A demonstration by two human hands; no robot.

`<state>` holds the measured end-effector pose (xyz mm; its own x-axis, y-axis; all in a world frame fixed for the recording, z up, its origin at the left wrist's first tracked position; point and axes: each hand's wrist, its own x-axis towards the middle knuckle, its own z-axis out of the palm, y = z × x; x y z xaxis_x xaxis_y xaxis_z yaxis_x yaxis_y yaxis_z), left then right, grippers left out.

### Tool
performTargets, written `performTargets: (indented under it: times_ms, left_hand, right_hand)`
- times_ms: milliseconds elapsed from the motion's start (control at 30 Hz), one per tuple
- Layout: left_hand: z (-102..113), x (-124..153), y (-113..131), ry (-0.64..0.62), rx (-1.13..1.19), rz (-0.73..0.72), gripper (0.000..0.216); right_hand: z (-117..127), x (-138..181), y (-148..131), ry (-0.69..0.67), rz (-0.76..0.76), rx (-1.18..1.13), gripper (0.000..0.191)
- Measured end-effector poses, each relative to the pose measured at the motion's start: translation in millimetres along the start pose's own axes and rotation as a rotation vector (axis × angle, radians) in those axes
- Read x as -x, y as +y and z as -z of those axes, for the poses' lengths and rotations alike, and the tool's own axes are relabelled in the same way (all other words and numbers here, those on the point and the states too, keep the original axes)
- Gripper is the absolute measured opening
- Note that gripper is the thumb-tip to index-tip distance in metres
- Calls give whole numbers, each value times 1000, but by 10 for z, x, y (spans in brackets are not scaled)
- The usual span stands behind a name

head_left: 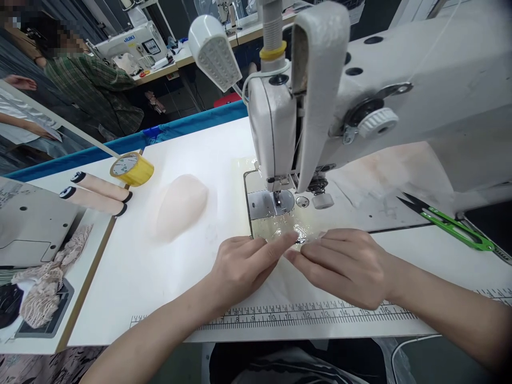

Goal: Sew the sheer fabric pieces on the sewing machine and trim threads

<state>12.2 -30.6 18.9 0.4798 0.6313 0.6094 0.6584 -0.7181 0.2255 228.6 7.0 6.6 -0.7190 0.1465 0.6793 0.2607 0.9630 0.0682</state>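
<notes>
I view the left hand (242,264) and right hand (348,264) close together, fingertips at a clear, glossy patch (288,222) near the needle plate (262,205). I cannot tell whether either grips it. Green scissors (452,232) lie right.

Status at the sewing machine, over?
Left hand, right hand close together before needle plate. What they handle: indistinct. Green-handled snips off right, apart from both hands.
</notes>
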Motion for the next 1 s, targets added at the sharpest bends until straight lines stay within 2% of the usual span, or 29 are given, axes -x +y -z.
performTargets:
  times_ms: [67,200,367,667,767,833,1000]
  left_hand:
    - [-1,-9,-4,10,-12,-37,24]
    - [2,-28,2,43,20,-12,10]
    - [-3,-5,1,-9,62,35,9]
    - [2,13,4,-13,55,51,8]
    - [12,1,18,-21,105,137,2]
    - [14,-8,22,-43,141,188,10]
    - [7,-18,20,-13,205,195,7]
  right_hand:
    - [-1,-1,-3,2,10,4,18]
    - [12,-5,-6,12,9,-8,17]
    - [18,-2,8,-5,-16,-44,19]
    - [-15,50,39,-30,-104,-49,23]
    - [2,32,33,-23,-67,-42,23]
    - [7,22,28,-19,-30,-16,21]
    - [9,13,9,-8,42,16,20]
